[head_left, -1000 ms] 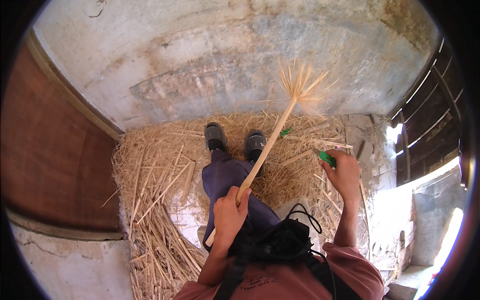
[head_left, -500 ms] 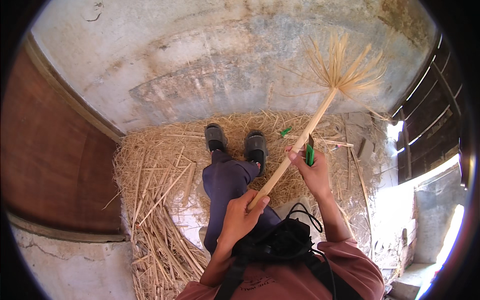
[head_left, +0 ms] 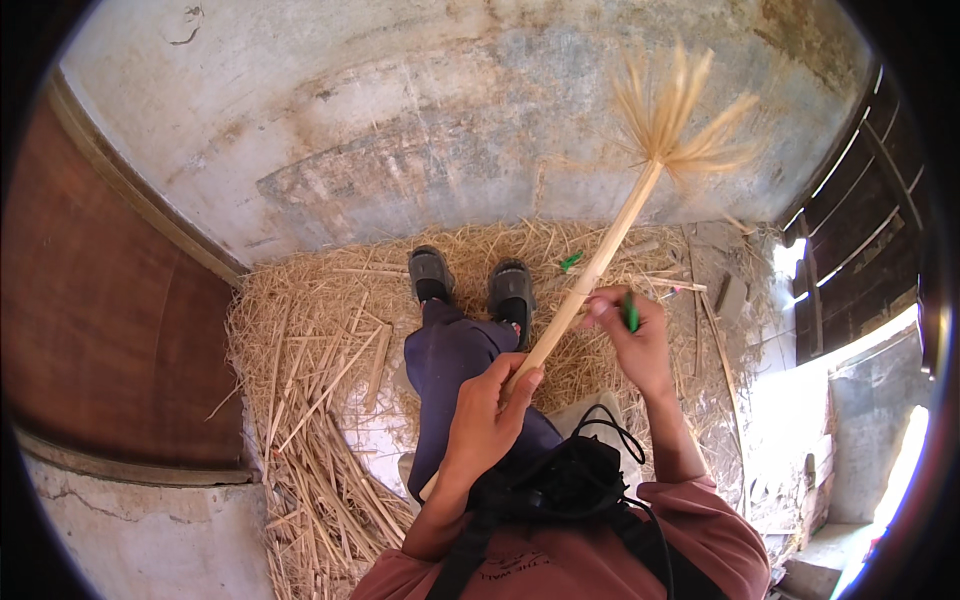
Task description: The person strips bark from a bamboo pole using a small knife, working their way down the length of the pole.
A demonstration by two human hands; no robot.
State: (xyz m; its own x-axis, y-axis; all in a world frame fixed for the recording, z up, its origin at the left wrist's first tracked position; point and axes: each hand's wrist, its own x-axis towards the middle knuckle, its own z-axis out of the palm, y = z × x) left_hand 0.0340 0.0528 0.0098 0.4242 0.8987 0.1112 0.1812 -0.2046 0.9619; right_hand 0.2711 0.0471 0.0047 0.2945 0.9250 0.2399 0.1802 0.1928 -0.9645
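A pale bamboo-like stick (head_left: 617,233) slants up and to the right in front of me. Its far end splits into a spray of thin, splayed strips (head_left: 668,120), smeared by motion. My left hand (head_left: 487,412) is closed round the stick's near end, above my thigh. Beside the stick's middle, my right hand (head_left: 638,340) is closed on a green-handled knife (head_left: 630,312), its blade not clear in this view. The right thumb and fingertips meet close to the stick's side, where a thin sliver seems to show. I cannot tell whether they pinch it.
Shavings (head_left: 390,258) cover the floor round my sandals (head_left: 511,288). Loose split sticks (head_left: 320,480) lie in a heap at the left. A small green piece (head_left: 571,261) lies near the stained wall (head_left: 400,130). A brown door panel (head_left: 120,300) stands at left, dark slats (head_left: 865,240) at right.
The stick has shifted slightly toward me and its frayed end is swinging. My left hand has risen a little. The right hand has turned, so the knife's blade no longer shows clearly.
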